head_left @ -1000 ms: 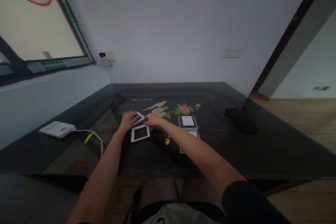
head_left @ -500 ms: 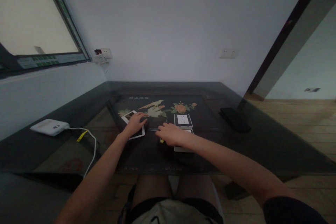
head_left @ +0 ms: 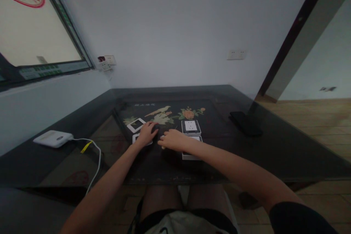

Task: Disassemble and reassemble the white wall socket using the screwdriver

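Since half a second earlier, the left hand (head_left: 147, 132) has shifted rightward and the right hand (head_left: 173, 140) slightly leftward, narrowing the gap between them; more of the far white frame (head_left: 131, 128) is now exposed. This frame lies flat and slanted on the desk (head_left: 279, 153), just beyond the near white frame (head_left: 134, 139), which the left hand partly covers. Left hand: palm down, forearm reaching up from the lower left, fingers extended and moderately apart; their contact with the near frame is hidden. Right hand: back upward, forearm entering obliquely from the lower right, fingers bent and narrow, directed toward the left hand; whether they hold anything cannot be told. Right of this hand, the far socket box (head_left: 191, 127) lies with its white face upward; the near socket box (head_left: 192, 156) lies nearer the wearer, partly hidden by the right wrist. Outer desk: a black object (head_left: 245, 123) at right; at left, a white device (head_left: 53, 139) with a white cable (head_left: 99, 153) bearing a yellow tag (head_left: 86, 147). Background: a wall outlet (head_left: 236, 55) above the desk's far edge.
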The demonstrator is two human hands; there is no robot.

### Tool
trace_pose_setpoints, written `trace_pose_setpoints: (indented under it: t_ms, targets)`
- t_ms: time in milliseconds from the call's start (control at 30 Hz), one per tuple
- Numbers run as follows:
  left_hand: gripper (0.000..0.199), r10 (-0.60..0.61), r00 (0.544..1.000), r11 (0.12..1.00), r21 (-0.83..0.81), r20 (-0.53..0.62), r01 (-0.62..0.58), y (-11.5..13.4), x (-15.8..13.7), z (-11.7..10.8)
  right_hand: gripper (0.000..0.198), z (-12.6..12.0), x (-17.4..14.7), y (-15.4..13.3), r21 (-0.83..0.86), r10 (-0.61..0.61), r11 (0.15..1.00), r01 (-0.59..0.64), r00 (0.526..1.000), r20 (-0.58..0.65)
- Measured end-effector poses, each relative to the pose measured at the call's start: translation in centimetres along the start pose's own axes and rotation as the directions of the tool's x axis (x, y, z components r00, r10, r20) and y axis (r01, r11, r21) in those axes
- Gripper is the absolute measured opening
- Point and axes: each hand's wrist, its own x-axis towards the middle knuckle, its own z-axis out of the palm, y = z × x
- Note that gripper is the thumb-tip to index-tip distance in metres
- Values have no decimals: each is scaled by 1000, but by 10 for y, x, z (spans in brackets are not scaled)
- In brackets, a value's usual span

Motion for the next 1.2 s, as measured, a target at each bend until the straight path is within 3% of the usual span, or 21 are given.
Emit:
trace_pose_setpoints:
  t_ms: [67, 133, 200, 233, 300, 367, 467, 533, 567, 600, 633, 767, 867, 1100, 1200]
  targets:
    - [32, 2, 1000, 1000, 2, -12, -2, 3, 0, -2, 20, -10, -9, 9, 45, -1, 999, 6, 995, -105]
    - [31, 5, 1000, 1000, 8, -29, -4, 8, 0, -7, 23, -22, -23, 19, 191, 111, 979, -66, 966, -234]
    - [30, 16, 998, 1000, -2, -55, -16, 19, 2, -13, 28, -30, -42, 31, 427, 294, 897, -114, 876, -384]
    - [30, 28, 997, 999, -21, -65, -30, 27, 4, -16, 29, -32, -52, 37, 540, 396, 835, -108, 799, -453]
    - [27, 63, 994, 988, -133, -93, -75, 50, 11, -19, 33, -30, -72, 52, 746, 611, 665, -35, 600, -517]
    - [25, 105, 991, 949, -289, -81, -124, 79, 19, -16, 38, -20, -89, 68, 861, 789, 505, 62, 371, -490]
    - [25, 126, 990, 882, -451, -59, -139, 122, 28, -4, 48, 3, -107, 88, 910, 927, 360, 208, 32, -374]
    - [24, 119, 990, 852, -503, -82, -144, 142, 29, 4, 48, 16, -115, 97, 915, 954, 297, 273, -131, -270]
    - [25, 132, 986, 837, -521, -99, -164, 149, 27, 7, 47, 20, -119, 99, 914, 956, 280, 293, -171, -238]
    - [25, 158, 982, 822, -537, -106, -190, 154, 24, 8, 45, 23, -123, 99, 913, 958, 272, 304, -179, -226]
    - [25, 192, 976, 807, -550, -102, -216, 156, 19, 8, 43, 24, -126, 98, 914, 961, 265, 308, -157, -226]
    - [22, 320, 947, 784, -563, 6, -261, 158, 2, -1, 40, 18, -135, 84, 929, 960, 246, 277, 62, -273]
    - [26, 360, 928, 805, -533, 90, -261, 161, -3, -9, 39, 12, -135, 74, 935, 944, 245, 255, 156, -290]
    - [61, 425, 870, 836, -477, 250, -272, 173, -9, -11, 34, 7, -135, 59, 938, 921, 292, 187, 209, -328]
    - [66, 438, 863, 839, -461, 254, -290, 174, -12, -8, 34, 8, -142, 45, 940, 930, 315, 130, 156, -333]
